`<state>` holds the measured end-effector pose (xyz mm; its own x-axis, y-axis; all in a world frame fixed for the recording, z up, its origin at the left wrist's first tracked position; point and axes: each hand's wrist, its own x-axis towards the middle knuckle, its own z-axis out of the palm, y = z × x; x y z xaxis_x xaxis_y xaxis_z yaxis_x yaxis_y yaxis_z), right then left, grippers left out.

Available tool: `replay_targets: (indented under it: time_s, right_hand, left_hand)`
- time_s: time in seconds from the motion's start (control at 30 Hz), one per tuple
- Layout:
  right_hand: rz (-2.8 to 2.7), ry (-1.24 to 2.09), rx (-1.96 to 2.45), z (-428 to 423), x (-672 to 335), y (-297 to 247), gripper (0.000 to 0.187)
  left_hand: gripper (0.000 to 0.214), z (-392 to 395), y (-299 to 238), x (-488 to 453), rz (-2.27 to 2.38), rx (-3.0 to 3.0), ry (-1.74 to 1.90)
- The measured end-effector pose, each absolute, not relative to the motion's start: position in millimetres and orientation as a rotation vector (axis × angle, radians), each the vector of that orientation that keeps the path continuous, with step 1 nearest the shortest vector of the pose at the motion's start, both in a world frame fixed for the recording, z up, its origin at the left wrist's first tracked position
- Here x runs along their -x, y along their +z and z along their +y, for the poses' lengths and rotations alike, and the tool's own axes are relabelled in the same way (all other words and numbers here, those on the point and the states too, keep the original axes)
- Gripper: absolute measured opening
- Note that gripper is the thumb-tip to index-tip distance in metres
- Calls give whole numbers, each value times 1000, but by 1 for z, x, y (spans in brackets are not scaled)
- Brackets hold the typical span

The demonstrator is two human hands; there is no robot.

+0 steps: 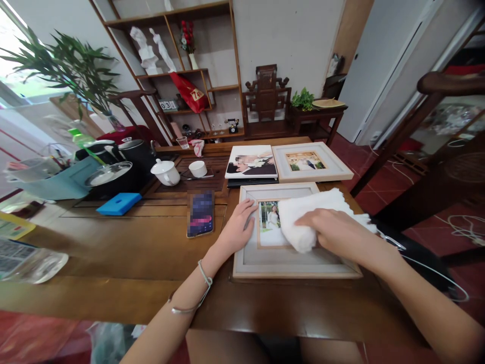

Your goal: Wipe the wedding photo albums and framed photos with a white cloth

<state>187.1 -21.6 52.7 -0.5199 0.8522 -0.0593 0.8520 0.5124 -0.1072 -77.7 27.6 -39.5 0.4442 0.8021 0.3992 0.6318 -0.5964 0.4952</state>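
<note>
A pale wooden picture frame [248, 263] lies flat on the table close to its front edge. Inside it is a photo of a person in a white dress [269, 216], partly covered. My left hand [238, 226] rests on the frame's left border, fingers stretched out and lying on it. In my right hand [328, 230] is a fluffy white cloth [303, 237], pressed onto the right part of the frame. The cloth hides the frame's upper right part, and my right fingertips are partly sunk in it.
Behind lie a second framed photo [316, 174] and a photo panel [252, 174]. A phone [200, 215], a blue box [119, 203], a white teapot [165, 173] and a white cup [197, 169] are to the left. A dark wooden chair [428, 177] stands at the right.
</note>
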Motion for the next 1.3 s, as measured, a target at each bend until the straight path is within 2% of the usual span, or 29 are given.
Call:
replay_targets:
  time_s: [0.2, 0.43, 0.6, 0.7, 0.93, 1.3]
  right_hand:
    - [-2676, -77, 1574, 2, -172, 38, 57]
    - [-2804, 495, 1196, -28, -177, 58, 51]
    - [-2786, 716, 1277, -43, -201, 75, 53]
    - [-2751, 627, 1405, -36, -206, 70, 55]
    - [-2663, 139, 1572, -19, -171, 46, 56]
    - [-2793, 457, 1018, -61, -149, 48, 57]
  left_hand:
    - [35, 28, -39, 77, 1238, -2416, 886]
    - [35, 28, -39, 77, 1245, -2440, 872]
    - [35, 28, -39, 77, 1242, -2443, 881]
    - [35, 28, -40, 77, 1248, -2438, 870]
    - [34, 29, -40, 77, 1252, -2441, 876]
    - [40, 29, -41, 80, 1188, -2420, 882]
